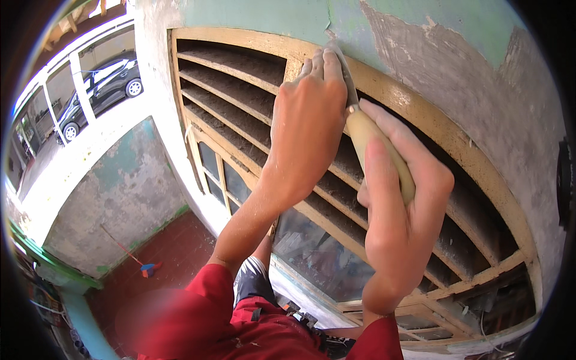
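My right hand (408, 186) is wrapped round the pale yellow handle (377, 144) of a scraper, which points up. Its grey metal blade (346, 75) reaches the top beam of a wooden window frame (390, 90), where the beam meets the wall. Against that blade lie the close-set fingers of my left hand (315, 99); its thumb is hidden. Above the frame, the wall (444, 66) has green paint with large bare grey patches and ragged paint edges. A thin crack runs up the paint near the blade tip.
Dusty slanted louvre slats (234, 96) fill the upper frame, with glass panes (318, 252) below. On the red tiled floor (180, 246) lies a red-handled brush or broom with a blue head (147, 270). A low patchy wall (114, 204) stands at left, with a dark car (102, 90) beyond.
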A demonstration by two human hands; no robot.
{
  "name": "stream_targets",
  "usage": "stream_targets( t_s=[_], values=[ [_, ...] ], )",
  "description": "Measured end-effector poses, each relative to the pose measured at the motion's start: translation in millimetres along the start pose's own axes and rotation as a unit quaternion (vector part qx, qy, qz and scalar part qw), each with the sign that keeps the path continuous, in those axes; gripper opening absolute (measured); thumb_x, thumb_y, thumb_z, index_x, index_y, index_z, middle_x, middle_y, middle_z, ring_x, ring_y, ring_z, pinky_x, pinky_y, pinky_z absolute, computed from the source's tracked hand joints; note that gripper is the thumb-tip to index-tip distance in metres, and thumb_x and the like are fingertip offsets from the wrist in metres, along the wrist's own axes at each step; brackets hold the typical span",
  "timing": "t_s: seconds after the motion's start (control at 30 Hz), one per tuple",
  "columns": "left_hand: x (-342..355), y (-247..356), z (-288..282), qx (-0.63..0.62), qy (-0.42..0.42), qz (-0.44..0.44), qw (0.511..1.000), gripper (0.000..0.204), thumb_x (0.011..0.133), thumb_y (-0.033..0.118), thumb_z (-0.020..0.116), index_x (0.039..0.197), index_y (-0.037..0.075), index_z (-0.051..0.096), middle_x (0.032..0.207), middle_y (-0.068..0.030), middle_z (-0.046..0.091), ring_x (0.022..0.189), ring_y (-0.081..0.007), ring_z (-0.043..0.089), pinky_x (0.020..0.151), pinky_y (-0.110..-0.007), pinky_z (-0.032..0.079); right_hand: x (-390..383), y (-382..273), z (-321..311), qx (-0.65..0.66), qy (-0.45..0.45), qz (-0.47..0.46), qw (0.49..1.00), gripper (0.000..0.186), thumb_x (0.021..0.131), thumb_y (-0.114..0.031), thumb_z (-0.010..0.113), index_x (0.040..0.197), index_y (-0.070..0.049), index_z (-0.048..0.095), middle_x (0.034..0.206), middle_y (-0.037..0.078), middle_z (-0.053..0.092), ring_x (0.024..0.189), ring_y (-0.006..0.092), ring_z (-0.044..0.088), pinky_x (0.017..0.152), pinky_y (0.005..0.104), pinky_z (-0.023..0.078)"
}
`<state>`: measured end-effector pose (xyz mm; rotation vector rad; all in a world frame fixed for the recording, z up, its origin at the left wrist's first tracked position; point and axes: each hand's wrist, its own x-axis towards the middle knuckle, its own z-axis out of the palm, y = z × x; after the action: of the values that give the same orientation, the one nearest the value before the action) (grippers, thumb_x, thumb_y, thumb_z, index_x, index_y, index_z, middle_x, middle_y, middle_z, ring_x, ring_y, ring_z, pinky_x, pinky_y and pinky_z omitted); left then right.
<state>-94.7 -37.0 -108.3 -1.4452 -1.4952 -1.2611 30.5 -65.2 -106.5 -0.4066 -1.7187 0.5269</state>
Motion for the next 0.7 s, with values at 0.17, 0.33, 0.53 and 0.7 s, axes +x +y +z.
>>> stream_targets(
  t_s=[0.17, 0.33, 0.53, 0.7],
  values=[
    [12, -6, 6, 0.037, -0.066, -0.021, 0.997, 0.041, 0.075, 0.004, 0.073, 0.107, -0.013, 0.056, 0.098, -0.0250, 0.065, 0.099, -0.0348, 0.066, 0.076, -0.038, 0.056, 8, 9, -1, 0.004, -0.034, 0.015, 0.999, 0.033, 0.094, -0.016, 0.055, 0.116, 0.005, 0.069, 0.069, 0.000, 0.059, 0.056, 0.0032, 0.038, 0.050, 0.0209, 0.029],
    [-1, -2, 2, 0.014, 0.017, 0.024, 0.999, 0.041, 0.076, 0.006, 0.073, 0.108, -0.012, 0.056, 0.092, -0.0222, 0.065, 0.095, -0.0333, 0.066, 0.072, -0.039, 0.055, -3, 2, -1, -0.006, -0.009, -0.009, 1.000, 0.034, 0.095, -0.016, 0.055, 0.116, 0.006, 0.068, 0.066, -0.001, 0.054, 0.055, 0.0030, 0.037, 0.049, 0.0212, 0.027],
    [10, -8, -3, 0.003, -0.027, -0.001, 1.000, 0.054, 0.074, 0.003, 0.071, 0.120, -0.016, 0.052, 0.108, -0.0281, 0.065, 0.103, -0.0362, 0.065, 0.081, -0.039, 0.055, 3, 8, 2, 0.008, -0.031, 0.007, 0.999, 0.036, 0.095, -0.018, 0.052, 0.117, 0.007, 0.067, 0.072, 0.001, 0.061, 0.054, 0.0018, 0.036, 0.048, 0.0199, 0.026],
    [8, -8, 11, 0.018, 0.052, 0.058, 0.997, 0.053, 0.072, 0.002, 0.074, 0.117, -0.017, 0.053, 0.106, -0.0264, 0.066, 0.100, -0.0361, 0.065, 0.081, -0.039, 0.056, -2, 7, -1, -0.004, -0.008, -0.014, 1.000, 0.037, 0.096, -0.019, 0.051, 0.117, 0.007, 0.067, 0.078, 0.002, 0.066, 0.054, 0.0017, 0.036, 0.047, 0.0191, 0.026]
  ],
)
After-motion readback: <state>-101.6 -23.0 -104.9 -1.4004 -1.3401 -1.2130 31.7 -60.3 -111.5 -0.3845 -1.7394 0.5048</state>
